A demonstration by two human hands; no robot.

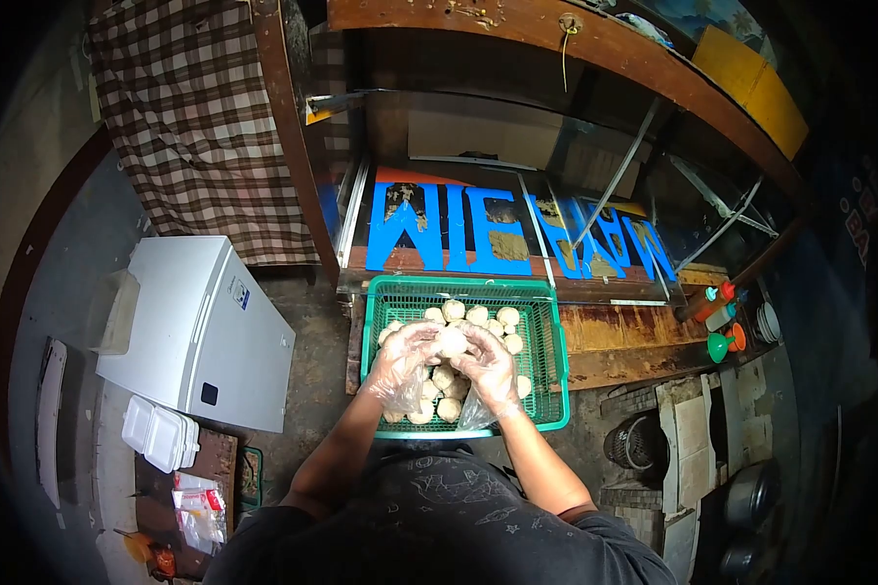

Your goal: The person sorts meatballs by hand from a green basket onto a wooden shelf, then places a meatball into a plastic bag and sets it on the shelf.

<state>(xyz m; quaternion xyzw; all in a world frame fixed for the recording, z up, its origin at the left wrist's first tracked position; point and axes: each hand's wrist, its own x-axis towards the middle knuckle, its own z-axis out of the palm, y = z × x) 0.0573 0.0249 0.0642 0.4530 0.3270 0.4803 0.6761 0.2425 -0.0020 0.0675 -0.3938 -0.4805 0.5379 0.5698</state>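
A pale dough ball [452, 341] is held between the fingertips of both hands, above a green plastic basket [562, 361]. My left hand [400, 359], in a clear plastic glove, is closed on the ball's left side. On its right side, my right hand [488, 368], gloved the same way, curls its fingers round it. Several more round, off-white balls [449, 409] lie in the basket below and beyond my hands. My hands and the loose glove cuffs hide part of the basket's contents.
A wooden bench [615, 336] runs right of the basket, with coloured bottles [720, 302] at its far end. To the left are a white freezer [205, 327], foam boxes [158, 434] and plastic packets [200, 507]. A glass display case [498, 229] stands ahead.
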